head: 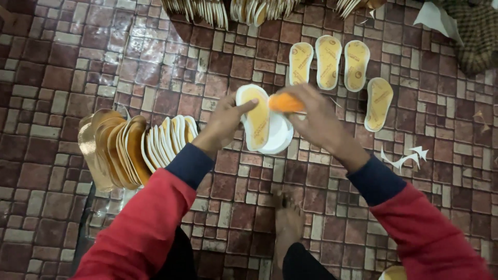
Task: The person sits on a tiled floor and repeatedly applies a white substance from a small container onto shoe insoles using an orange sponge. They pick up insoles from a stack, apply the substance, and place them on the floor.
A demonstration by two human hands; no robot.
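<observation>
My left hand [224,122] holds a white-edged yellow shoe insole [257,122] upright by its left rim, thumb across its top. Behind it sits a round white container [280,136]. My right hand [316,119] grips an orange sponge-like applicator [284,103] and presses it on the insole's upper right face. Both sleeves are red with dark blue cuffs.
Several yellow insoles [328,62] lie flat in a row on the brick-tile floor [62,62] beyond my hands. A fanned stack of insoles and golden pieces [129,148] lies at left. More stacks [207,10] line the top edge. White paper scraps [407,155] lie at right. My bare foot [288,223] is below.
</observation>
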